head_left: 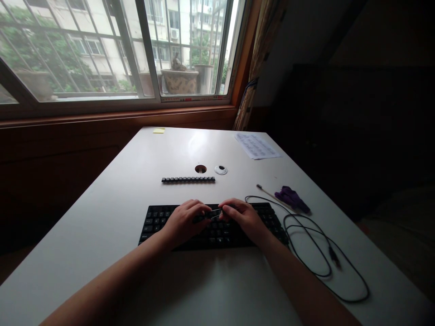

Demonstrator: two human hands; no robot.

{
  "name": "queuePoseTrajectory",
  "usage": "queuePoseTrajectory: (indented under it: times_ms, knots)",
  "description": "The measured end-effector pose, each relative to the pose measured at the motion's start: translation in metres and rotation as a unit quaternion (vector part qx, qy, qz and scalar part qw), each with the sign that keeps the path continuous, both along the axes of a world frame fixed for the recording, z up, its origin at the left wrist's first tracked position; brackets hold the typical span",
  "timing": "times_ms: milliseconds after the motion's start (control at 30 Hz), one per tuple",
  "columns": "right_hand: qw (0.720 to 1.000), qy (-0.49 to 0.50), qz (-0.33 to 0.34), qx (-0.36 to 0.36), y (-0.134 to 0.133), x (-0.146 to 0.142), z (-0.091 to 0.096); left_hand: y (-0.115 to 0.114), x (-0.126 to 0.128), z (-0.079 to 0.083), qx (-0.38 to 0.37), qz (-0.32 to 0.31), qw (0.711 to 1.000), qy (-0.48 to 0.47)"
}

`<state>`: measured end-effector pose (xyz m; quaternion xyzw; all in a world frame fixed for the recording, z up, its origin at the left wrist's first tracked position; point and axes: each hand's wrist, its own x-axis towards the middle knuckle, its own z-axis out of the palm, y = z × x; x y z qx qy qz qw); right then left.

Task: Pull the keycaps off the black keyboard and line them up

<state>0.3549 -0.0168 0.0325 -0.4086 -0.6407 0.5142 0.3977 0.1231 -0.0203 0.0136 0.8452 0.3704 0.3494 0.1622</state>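
A black keyboard (154,222) lies on the white table (112,217) in front of me. Both my hands rest over its middle. My left hand (185,222) has its fingers curled and pinched toward a small dark object (215,213), perhaps a keycap or a puller tool. My right hand (243,218) grips the same object from the other side. A row of removed black keycaps (188,179) is lined up on the table beyond the keyboard.
The keyboard's black cable (322,253) loops on the right. A purple brush-like item (292,199) and a thin stick (268,192) lie right of the keyboard. A cable hole (200,169), its white cap (220,170), a printed sheet (257,146) and a yellow note (158,130) sit farther back.
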Motion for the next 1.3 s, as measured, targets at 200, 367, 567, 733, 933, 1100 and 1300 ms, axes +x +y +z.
queuePoseTrajectory:
  times_ms: [200,367,567,733,933,1100,1300]
  knots:
    - [1.0,0.011,0.013,0.001,0.001,0.003,-0.003,0.002,0.0,-0.002,-0.028,0.005,0.999,-0.023]
    - [0.999,0.029,0.019,-0.026,0.004,0.007,-0.008,0.002,-0.001,0.003,-0.086,0.005,0.994,-0.062]
    - [0.998,0.049,0.02,-0.04,0.006,0.009,-0.011,0.001,-0.003,0.015,-0.16,-0.006,0.981,-0.108]
    - [0.996,0.076,-0.009,-0.04,0.007,0.008,-0.014,0.004,-0.004,0.016,-0.208,0.002,0.967,-0.147]
    - [0.998,0.028,-0.06,0.01,0.006,0.006,-0.013,0.005,-0.004,0.013,-0.218,0.009,0.96,-0.176]
    - [0.991,-0.029,-0.104,0.073,0.005,0.006,-0.009,0.004,-0.005,0.012,-0.217,0.008,0.959,-0.182]
    - [0.985,-0.02,-0.146,0.087,0.007,0.008,-0.012,0.004,-0.006,0.012,-0.206,0.007,0.965,-0.164]
